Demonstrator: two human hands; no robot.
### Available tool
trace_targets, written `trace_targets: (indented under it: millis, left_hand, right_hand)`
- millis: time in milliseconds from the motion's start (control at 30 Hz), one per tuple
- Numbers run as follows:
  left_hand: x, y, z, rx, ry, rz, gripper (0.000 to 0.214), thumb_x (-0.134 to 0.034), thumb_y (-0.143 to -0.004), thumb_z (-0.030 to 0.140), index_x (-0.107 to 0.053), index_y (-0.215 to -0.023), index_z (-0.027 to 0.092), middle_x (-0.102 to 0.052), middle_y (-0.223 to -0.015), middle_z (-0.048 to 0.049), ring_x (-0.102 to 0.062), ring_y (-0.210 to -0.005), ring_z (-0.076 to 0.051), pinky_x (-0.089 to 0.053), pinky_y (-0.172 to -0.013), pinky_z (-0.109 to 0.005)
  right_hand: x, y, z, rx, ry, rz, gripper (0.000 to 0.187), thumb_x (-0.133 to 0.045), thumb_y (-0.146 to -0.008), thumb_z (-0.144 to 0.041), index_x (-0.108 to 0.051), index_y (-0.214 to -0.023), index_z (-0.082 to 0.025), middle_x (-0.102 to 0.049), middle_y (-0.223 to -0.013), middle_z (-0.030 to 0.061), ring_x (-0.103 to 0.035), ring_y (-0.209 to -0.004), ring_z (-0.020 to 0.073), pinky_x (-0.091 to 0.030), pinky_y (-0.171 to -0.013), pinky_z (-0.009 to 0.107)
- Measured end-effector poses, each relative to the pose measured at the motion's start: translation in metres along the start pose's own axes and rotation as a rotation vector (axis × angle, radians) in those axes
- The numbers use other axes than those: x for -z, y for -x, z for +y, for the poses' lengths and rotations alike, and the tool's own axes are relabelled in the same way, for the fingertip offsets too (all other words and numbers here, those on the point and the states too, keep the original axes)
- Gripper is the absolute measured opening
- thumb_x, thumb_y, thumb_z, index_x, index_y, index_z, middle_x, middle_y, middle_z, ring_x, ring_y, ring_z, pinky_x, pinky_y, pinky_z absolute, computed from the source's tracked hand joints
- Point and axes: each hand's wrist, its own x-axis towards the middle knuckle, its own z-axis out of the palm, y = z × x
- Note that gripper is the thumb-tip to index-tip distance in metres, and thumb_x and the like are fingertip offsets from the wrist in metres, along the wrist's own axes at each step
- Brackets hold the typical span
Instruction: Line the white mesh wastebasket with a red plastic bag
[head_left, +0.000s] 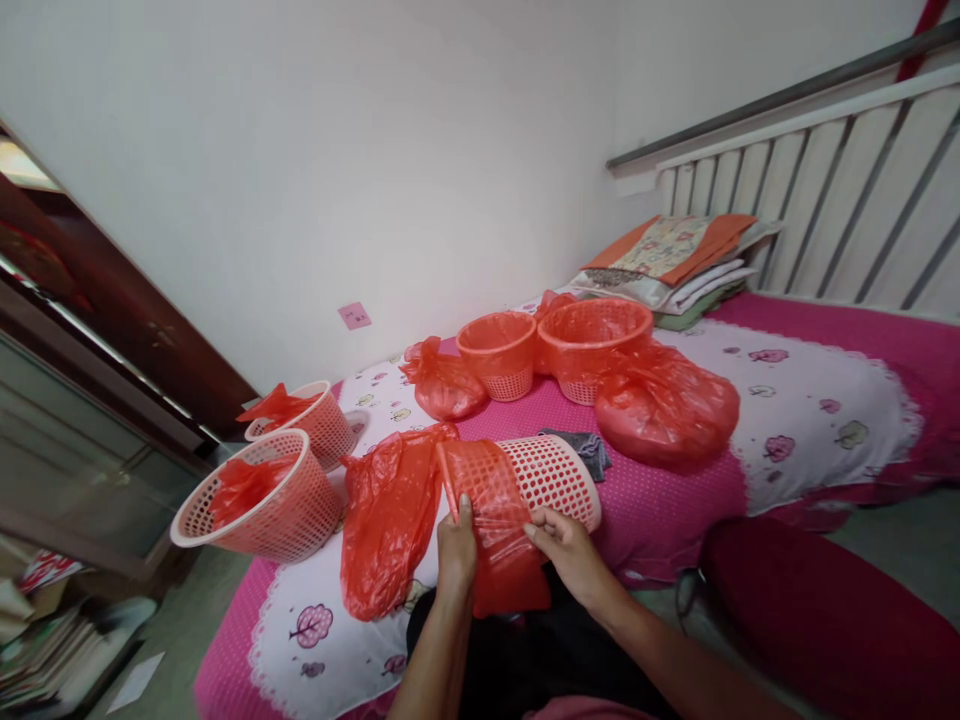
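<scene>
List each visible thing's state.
Held basket: on its side, partly covered by red plastic.
Left hand: gripping its rim.
Right hand: touching the plastic.
Front-left basket: red plastic inside.
Rear-left basket: red plastic inside.
Two back baskets: upright, red plastic over rims.
Bag beside held basket: loose, wrinkled.
Rightmost bag: bulging.
Grey cloth: crumpled.
Bedding: stacked.

white radiator (849, 200): upper right of the frame, below a diagonal grey pipe (780, 99). folded textiles (675, 248): stacked, right of upper center; top piece floral with orange borders. pink note (355, 316): on the white wall (420, 150), left of center. dark red seat (825, 610): lower right. stacked papers (60, 655): lower left corner, near a loose white sheet (136, 683) on the grey floor (176, 640).
</scene>
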Motion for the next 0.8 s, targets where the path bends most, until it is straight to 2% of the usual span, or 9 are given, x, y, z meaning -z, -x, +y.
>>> trace_targets:
  millis: [300, 433, 567, 667, 800]
  left_hand:
    - [-0.001, -0.001, -0.007, -0.002, -0.002, -0.021, 0.066, -0.046, -0.082, 0.084, -0.06, -0.066, 0.021, -0.067, -0.069, -0.0136, -0.063, -0.07, -0.028, -0.049, -0.067, -0.038]
    - [-0.005, 0.004, -0.007, -0.004, -0.018, 0.016, 0.064, -0.046, -0.081, 0.084, -0.056, -0.061, 0.023, -0.063, -0.066, -0.0106, -0.06, -0.067, -0.026, -0.047, -0.064, -0.037]
    - [-0.007, 0.011, -0.007, -0.031, -0.03, 0.034, 0.065, -0.044, -0.079, 0.085, -0.052, -0.057, 0.025, -0.056, -0.06, -0.0068, -0.052, -0.061, -0.022, -0.042, -0.059, -0.036]
    - [-0.006, 0.016, -0.008, -0.062, -0.006, 0.04, 0.065, -0.043, -0.078, 0.088, -0.047, -0.056, 0.027, -0.051, -0.058, -0.0041, -0.047, -0.059, -0.02, -0.04, -0.056, -0.034]
    - [-0.005, 0.025, -0.013, -0.086, 0.077, 0.008, 0.069, -0.045, -0.074, 0.094, -0.043, -0.058, 0.027, -0.047, -0.058, -0.0016, -0.043, -0.057, -0.018, -0.037, -0.053, -0.032]
  right_hand:
    - [0.015, -0.006, 0.001, -0.061, -0.013, 0.097, 0.057, -0.071, -0.076, -0.078, -0.067, -0.08, -0.021, -0.067, -0.074, 0.0023, -0.062, -0.065, 0.0189, -0.049, -0.059, 0.031]
    - [0.007, -0.013, -0.005, -0.008, 0.056, 0.083, 0.049, -0.077, -0.075, -0.069, -0.069, -0.084, -0.021, -0.065, -0.071, -0.0003, -0.061, -0.065, 0.0174, -0.048, -0.062, 0.03]
    - [0.002, -0.016, -0.01, 0.043, 0.07, 0.07, 0.036, -0.079, -0.075, -0.054, -0.064, -0.075, -0.021, -0.059, -0.066, -0.0033, -0.056, -0.063, 0.0148, -0.046, -0.062, 0.028]
    - [0.005, -0.014, -0.007, 0.043, 0.08, 0.072, 0.032, -0.076, -0.077, -0.051, -0.061, -0.072, -0.022, -0.057, -0.062, -0.0039, -0.054, -0.058, 0.0141, -0.044, -0.058, 0.027]
    - [0.019, -0.008, -0.005, 0.03, 0.144, 0.07, 0.029, -0.069, -0.082, -0.05, -0.061, -0.074, -0.023, -0.058, -0.06, -0.0031, -0.057, -0.054, 0.0162, -0.048, -0.054, 0.029]
